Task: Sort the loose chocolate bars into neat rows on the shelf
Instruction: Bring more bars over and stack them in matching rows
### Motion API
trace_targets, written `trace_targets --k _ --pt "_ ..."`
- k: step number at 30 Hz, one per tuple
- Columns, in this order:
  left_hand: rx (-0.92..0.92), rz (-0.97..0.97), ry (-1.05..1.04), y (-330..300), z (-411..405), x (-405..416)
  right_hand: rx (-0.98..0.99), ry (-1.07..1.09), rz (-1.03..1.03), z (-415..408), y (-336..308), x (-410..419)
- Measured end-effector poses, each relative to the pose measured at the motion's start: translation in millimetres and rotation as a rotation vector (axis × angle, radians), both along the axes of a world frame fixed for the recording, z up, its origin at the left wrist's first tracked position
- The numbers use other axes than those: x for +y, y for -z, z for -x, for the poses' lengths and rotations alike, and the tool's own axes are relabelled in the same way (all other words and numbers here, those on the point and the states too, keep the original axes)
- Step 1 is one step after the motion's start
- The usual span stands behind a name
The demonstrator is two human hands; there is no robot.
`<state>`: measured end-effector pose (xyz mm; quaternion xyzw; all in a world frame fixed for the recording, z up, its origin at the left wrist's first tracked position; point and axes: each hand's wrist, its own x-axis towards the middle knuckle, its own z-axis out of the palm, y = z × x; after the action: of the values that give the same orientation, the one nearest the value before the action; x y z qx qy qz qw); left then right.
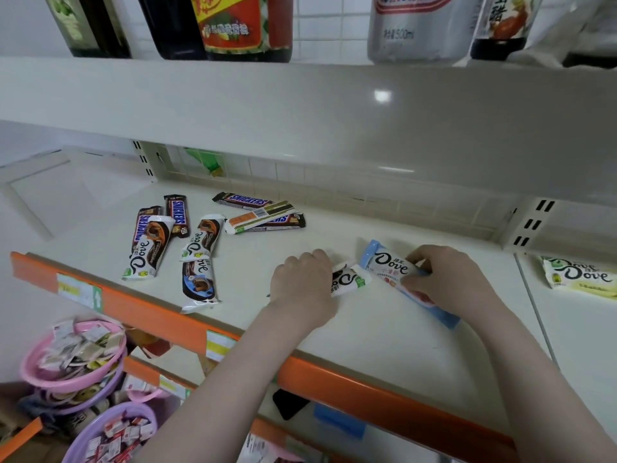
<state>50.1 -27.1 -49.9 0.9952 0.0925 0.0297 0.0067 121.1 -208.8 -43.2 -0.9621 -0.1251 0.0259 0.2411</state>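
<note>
On the white shelf (367, 332), my left hand (302, 285) grips a white Dove bar (350, 278), of which only the right end shows. My right hand (447, 279) holds a light blue Dove bar (389, 264) that lies slanted, its far end pointing up-left. The two bars almost touch. Loose bars lie to the left: Dove bars (150, 248) (200, 240) (198, 282), Snickers bars (177, 213) (245, 200), and a white and orange bar (260, 215) across another Snickers.
A yellow Dove bar (581, 275) lies on the neighbouring shelf section at right. An orange price rail (167, 315) edges the shelf front. Pink and purple baskets (73, 359) of small packets stand at lower left. Bottles (240, 25) stand on the shelf above.
</note>
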Motion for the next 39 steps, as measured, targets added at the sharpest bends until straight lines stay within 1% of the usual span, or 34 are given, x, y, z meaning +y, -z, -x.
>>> trace_targets --k 2,11,17,22,24,27,31,34,36,39 --pt "-0.002 -0.013 -0.006 1.5 1.6 -2.5 0.009 0.006 -0.035 9.7 3.0 -6.5" --pt "0.029 0.158 -0.093 5.3 8.5 -13.2 0.001 0.012 -0.145 38.9 5.6 -31.9" --pt "-0.04 0.53 -0.116 -12.1 22.2 -19.6 -0.092 0.07 -0.247 68.5 -6.0 -55.7" --pt "-0.1 0.793 -0.038 -29.8 51.9 -34.1 -0.242 0.081 -0.257 109.9 -21.8 -72.8" --pt "-0.114 0.914 -0.009 -33.2 69.1 -41.3 -0.264 0.089 -0.274 129.4 -27.0 -79.9" --pt "-0.083 1.052 0.033 -32.9 95.9 -55.8 -0.247 0.089 -0.302 158.8 -29.5 -92.9" --pt "0.03 1.242 0.043 -29.8 127.7 -81.8 -0.18 0.1 -0.299 191.5 -28.1 -116.7" --pt "0.071 1.28 0.068 -25.8 142.7 -102.6 -0.179 0.108 -0.28 210.3 -26.9 -137.1" --pt "0.067 1.295 0.104 -22.5 147.8 -119.0 -0.177 0.13 -0.279 218.6 -26.1 -152.5" --pt "0.029 1.274 0.104 -18.3 149.6 -147.1 -0.202 0.15 -0.288 224.4 -26.7 -178.4"
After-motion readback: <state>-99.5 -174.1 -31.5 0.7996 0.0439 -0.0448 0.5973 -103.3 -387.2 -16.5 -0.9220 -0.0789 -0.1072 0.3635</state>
